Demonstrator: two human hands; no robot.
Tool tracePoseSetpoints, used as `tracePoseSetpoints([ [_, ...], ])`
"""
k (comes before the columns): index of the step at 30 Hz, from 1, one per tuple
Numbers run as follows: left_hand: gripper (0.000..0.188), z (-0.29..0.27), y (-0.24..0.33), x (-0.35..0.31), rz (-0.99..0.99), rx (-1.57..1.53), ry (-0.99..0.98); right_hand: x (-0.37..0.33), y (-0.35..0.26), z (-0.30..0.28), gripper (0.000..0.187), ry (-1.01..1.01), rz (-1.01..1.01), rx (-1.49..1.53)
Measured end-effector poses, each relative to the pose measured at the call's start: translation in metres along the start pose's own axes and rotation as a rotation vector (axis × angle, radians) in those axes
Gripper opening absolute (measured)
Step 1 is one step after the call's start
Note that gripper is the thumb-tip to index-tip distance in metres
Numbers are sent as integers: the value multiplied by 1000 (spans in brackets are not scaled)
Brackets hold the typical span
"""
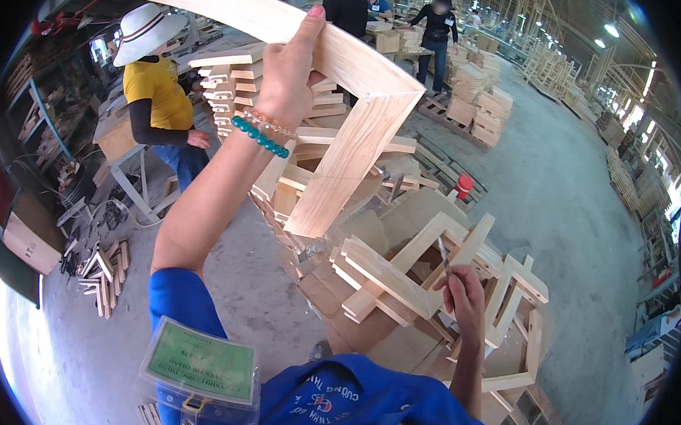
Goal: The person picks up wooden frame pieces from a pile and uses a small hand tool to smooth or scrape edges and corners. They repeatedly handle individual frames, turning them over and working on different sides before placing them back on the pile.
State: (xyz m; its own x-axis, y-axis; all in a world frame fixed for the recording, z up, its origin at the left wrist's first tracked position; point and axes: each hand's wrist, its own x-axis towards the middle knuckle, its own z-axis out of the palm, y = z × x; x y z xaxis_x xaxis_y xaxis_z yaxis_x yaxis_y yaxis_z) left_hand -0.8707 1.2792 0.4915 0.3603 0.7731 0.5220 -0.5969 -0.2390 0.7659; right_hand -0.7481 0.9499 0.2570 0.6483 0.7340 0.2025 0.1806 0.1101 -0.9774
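Raised at the upper left, my left hand point(290, 75) grips an L-shaped wooden corner piece point(363, 140) by its upper arm, thumb across the top edge. This piece has a long, slightly curved arm and a shorter one that meet at a mitred joint. At the lower right, my right hand point(463, 296) is closed around a slim stick-like tool point(444, 252) that points upward; its exact kind is too small to tell. Beneath and beside that hand lie similar pale wooden corner pieces point(387, 276), piled crosswise on brown cardboard point(336, 301).
Behind my left hand rises a stack of wooden pieces point(235, 84). A person in a yellow shirt point(158, 95) stands at the left. A red container point(463, 186) stands beyond the cardboard. More wooden pieces point(104, 277) lie on the left floor. Stacked wood point(477, 104) and other people are farther off.
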Motion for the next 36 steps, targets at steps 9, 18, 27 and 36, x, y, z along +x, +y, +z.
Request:
tracePoseSetpoints([
  [9, 38, 52, 13, -34, -109, -172, -198, 55, -155, 22, 38, 298, -1004, -932],
  [18, 34, 96, 24, -57, -329, -131, -2, 64, -169, 19, 33, 395, -1048, -1176],
  [27, 32, 83, -14, -46, -233, -95, -152, 57, -156, 13, 32, 363, -975, -1234],
  [36, 43, 86, -19, -50, -196, -63, -145, 54, -152, 12, 32, 383, -948, -1225],
])
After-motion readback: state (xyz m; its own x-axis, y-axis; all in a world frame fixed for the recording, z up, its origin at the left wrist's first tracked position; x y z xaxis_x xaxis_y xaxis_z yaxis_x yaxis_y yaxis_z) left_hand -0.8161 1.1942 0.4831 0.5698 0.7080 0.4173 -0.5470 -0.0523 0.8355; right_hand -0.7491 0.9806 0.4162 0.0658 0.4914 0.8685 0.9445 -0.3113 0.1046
